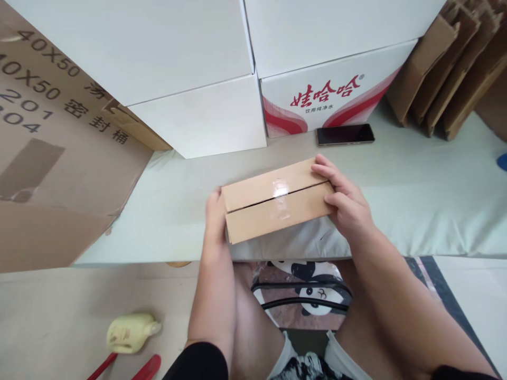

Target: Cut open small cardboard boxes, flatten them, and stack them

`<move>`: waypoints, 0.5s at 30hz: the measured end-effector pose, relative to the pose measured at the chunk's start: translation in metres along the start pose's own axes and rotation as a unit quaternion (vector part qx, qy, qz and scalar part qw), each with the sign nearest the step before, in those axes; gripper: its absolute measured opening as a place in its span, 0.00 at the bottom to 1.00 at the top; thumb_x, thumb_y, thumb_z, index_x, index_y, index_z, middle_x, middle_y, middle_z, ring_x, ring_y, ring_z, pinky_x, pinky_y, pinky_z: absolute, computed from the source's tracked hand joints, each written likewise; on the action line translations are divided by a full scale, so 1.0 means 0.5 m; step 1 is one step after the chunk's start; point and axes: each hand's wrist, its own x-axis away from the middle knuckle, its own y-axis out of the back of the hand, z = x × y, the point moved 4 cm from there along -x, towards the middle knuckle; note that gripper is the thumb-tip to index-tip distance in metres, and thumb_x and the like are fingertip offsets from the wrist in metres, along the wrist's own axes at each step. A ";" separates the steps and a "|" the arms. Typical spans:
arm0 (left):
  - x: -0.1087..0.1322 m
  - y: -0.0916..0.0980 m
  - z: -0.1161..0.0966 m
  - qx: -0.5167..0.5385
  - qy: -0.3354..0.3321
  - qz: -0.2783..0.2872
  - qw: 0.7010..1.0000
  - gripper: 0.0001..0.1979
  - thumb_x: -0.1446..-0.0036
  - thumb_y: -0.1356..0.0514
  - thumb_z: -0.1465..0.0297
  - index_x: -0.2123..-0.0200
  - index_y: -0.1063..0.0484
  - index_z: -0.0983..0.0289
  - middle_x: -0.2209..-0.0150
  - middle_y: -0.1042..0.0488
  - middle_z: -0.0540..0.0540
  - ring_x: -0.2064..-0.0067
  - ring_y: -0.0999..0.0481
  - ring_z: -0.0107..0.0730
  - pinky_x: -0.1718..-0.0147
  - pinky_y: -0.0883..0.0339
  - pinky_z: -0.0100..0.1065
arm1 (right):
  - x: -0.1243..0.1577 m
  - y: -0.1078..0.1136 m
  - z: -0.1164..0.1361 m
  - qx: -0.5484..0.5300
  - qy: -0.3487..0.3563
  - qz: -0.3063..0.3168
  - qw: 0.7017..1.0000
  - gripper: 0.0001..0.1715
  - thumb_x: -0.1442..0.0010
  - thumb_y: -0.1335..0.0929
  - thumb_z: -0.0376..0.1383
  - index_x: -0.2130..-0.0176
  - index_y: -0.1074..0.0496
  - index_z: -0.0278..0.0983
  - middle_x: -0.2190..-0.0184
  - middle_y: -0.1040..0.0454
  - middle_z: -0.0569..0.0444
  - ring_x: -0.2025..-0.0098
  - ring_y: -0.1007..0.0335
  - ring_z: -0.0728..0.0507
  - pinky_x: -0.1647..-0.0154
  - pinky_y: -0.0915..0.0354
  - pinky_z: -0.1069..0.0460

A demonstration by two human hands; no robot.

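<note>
A small brown cardboard box (pixel 273 203) lies near the front edge of a pale green table (pixel 415 195), its two top flaps joined by a strip of clear tape. My left hand (pixel 216 216) presses flat against the box's left end. My right hand (pixel 343 198) grips the right end, fingers curled over the top flap. The box rests partly on a grey plastic bag (pixel 301 243).
Two large white cartons (pixel 190 79) stand at the back; the right one (pixel 328 68) has red print. A dark phone (pixel 345 134) lies in front of it. Flattened cardboard (pixel 55 158) leans at left, folded boxes (pixel 455 68) at right. A yellow bottle (pixel 130 332) and red handles (pixel 127 368) lie on the floor.
</note>
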 end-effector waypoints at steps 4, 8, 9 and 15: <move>0.009 0.022 -0.065 0.076 -0.085 -0.046 0.992 0.17 0.44 0.38 0.50 0.62 0.27 0.57 0.58 0.19 0.56 0.51 0.19 0.43 0.54 0.26 0.41 | -0.002 -0.010 0.001 0.037 -0.007 -0.007 0.999 0.27 0.34 0.34 0.47 0.37 0.30 0.48 0.27 0.40 0.53 0.24 0.49 0.36 0.24 0.48 0.35; 0.040 0.003 -0.105 0.022 -0.201 0.059 0.978 0.23 0.49 0.35 0.45 0.59 0.22 0.55 0.47 0.22 0.58 0.41 0.24 0.50 0.41 0.30 0.48 | -0.002 -0.010 0.013 0.072 -0.007 -0.059 0.996 0.29 0.36 0.32 0.55 0.42 0.26 0.46 0.33 0.32 0.48 0.28 0.41 0.35 0.27 0.44 0.36; 0.044 -0.003 -0.104 -0.025 -0.210 0.083 0.974 0.22 0.50 0.33 0.45 0.61 0.20 0.56 0.46 0.22 0.58 0.41 0.25 0.52 0.39 0.32 0.50 | -0.003 -0.010 0.013 0.073 -0.011 -0.061 0.995 0.29 0.36 0.33 0.57 0.43 0.26 0.46 0.34 0.30 0.48 0.29 0.38 0.36 0.28 0.43 0.36; 0.041 -0.011 -0.088 -0.114 -0.201 0.156 0.960 0.15 0.45 0.32 0.55 0.60 0.16 0.57 0.47 0.25 0.59 0.41 0.27 0.50 0.37 0.35 0.52 | -0.016 0.031 -0.028 0.149 -0.178 -0.144 0.962 0.29 0.34 0.42 0.53 0.47 0.27 0.40 0.52 0.20 0.44 0.54 0.23 0.37 0.51 0.28 0.40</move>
